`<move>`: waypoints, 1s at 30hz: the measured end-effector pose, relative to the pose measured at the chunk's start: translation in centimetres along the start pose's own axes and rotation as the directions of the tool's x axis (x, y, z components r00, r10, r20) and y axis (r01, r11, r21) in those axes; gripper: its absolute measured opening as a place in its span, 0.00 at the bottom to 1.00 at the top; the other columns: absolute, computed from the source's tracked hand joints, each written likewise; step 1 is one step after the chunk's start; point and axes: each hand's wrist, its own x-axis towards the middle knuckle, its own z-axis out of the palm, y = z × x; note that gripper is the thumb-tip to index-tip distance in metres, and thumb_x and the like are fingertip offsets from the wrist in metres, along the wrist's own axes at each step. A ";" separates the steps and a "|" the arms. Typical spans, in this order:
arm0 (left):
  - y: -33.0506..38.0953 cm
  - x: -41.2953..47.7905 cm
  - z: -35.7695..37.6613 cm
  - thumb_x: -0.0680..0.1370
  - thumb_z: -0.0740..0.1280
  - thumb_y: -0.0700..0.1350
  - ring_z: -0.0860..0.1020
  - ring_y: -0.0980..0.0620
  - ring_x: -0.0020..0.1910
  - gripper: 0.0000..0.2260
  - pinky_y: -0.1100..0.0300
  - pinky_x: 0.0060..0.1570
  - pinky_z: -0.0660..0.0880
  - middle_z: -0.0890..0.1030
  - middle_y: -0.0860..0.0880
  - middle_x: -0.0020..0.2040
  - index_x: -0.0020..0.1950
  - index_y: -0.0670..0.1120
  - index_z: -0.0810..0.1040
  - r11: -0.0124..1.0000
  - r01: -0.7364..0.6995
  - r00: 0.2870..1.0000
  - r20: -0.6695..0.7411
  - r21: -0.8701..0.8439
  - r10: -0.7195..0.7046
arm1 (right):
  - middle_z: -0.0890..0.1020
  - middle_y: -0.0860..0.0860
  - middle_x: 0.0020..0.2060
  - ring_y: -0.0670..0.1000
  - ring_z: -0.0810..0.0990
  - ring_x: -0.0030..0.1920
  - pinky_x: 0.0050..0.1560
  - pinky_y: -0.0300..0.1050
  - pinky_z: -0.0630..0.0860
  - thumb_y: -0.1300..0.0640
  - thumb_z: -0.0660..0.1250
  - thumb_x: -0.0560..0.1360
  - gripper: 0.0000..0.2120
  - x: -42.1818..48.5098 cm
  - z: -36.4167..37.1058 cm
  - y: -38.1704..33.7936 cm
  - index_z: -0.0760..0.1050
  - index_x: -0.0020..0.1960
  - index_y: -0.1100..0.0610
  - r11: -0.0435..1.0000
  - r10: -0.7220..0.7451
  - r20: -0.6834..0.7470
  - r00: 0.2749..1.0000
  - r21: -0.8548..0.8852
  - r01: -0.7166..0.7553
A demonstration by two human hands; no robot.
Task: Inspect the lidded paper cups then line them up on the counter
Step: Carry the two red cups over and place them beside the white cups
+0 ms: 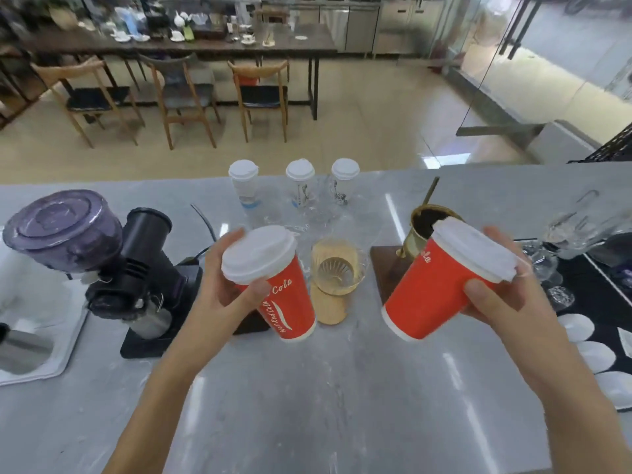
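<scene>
Left hand (219, 285) wraps one red cup (290, 302) | right hand (506, 295) wraps another (434, 295) | light, crushable: hold walls gently, below lids.

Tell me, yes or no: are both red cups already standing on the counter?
No: the left hand and right hand each hold a tilted red cup above the counter.

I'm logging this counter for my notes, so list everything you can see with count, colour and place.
red cups: 2, red with white lids, held above the counter, one per hand
white cups: 3, white, lidded, in a row at the far edge
grinder: 1, black, left
glass dripper: 1, clear, centre
brass pot: 1, gold, right of centre
counter: 1, grey marble
chairs: 3, wooden, beyond the counter
left hand: 1
right hand: 1
</scene>
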 end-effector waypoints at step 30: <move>-16.2 48.5 28.1 0.71 0.78 0.36 0.74 0.44 0.65 0.31 0.49 0.60 0.76 0.73 0.46 0.61 0.68 0.43 0.64 0.939 0.191 0.977 0.040 0.287 -0.211 | 0.74 0.55 0.62 0.58 0.76 0.59 0.45 0.56 0.74 0.59 0.79 0.67 0.36 52.7 -13.5 15.6 0.65 0.70 0.53 0.875 0.372 -0.102 0.922 -0.294 -0.386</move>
